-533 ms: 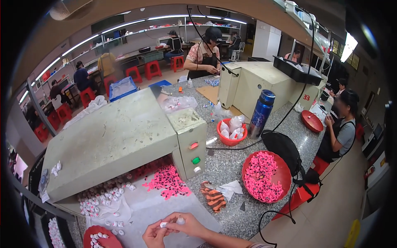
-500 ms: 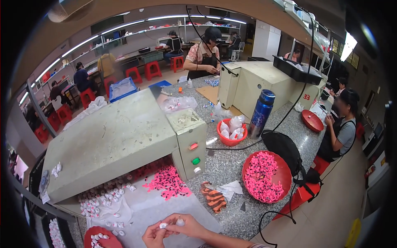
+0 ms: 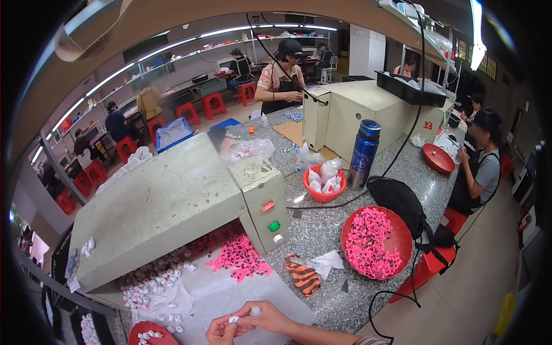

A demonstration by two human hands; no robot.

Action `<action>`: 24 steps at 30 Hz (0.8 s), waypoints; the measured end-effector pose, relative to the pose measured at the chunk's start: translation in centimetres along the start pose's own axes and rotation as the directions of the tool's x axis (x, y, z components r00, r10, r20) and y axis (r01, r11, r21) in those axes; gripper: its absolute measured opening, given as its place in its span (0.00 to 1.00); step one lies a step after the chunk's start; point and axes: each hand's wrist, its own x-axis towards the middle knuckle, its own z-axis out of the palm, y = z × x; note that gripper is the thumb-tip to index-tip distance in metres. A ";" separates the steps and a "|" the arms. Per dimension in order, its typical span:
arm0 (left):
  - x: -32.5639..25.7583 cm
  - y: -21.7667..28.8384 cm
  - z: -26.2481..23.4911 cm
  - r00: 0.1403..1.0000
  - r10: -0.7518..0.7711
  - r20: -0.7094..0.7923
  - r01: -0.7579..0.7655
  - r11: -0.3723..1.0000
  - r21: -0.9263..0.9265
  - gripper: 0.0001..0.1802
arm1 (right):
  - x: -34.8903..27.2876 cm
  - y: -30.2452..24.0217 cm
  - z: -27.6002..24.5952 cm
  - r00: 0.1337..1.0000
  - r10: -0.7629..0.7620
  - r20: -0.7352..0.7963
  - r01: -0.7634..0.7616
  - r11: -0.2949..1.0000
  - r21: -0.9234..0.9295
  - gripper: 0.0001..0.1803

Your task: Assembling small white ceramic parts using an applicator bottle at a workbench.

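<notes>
At the bottom of the view my hands meet above a white sheet (image 3: 213,292). Between the fingers of my left hand (image 3: 221,332) is a small white piece (image 3: 233,319) with a dark mark. My right hand (image 3: 271,319) grips a small translucent bottle (image 3: 255,310) close beside it; the bottle's tip is hard to make out. Ahead of my hands, a heap of pink pieces (image 3: 240,257) with dark spots spills from under a beige box-shaped machine (image 3: 161,178). Many white pieces (image 3: 150,292) lie left of it, and a red bowl (image 3: 135,333) holds more.
Right of the sheet lie an orange-and-black striped cloth (image 3: 303,277) and a red bowl (image 3: 405,236) of pink pieces. Behind stand a basket (image 3: 323,196) of squeeze bottles, a blue flask (image 3: 364,155), a black bag (image 3: 397,198) and a cable. Other people sit around.
The whole view has shifted slightly, so the bench appears a little farther right. My hands stay together, still holding the white piece and the bottle.
</notes>
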 end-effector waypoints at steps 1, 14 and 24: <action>-0.3 -0.1 0.1 1.000 0.001 -0.013 -0.001 1.000 -0.002 0.11 | -0.1 0.1 0.1 1.000 0.012 0.003 -0.012 1.000 0.003 0.09; -0.6 -0.3 -2.3 0.988 -0.020 -0.151 -0.001 0.991 -0.135 0.06 | 1.4 0.4 2.7 0.980 0.193 -0.035 -0.196 0.973 -0.118 0.07; -3.0 1.7 -11.9 0.792 0.301 -0.531 -0.224 0.953 0.206 0.10 | 12.7 -1.5 -3.1 0.827 -0.559 -0.058 -0.003 0.099 -0.995 0.14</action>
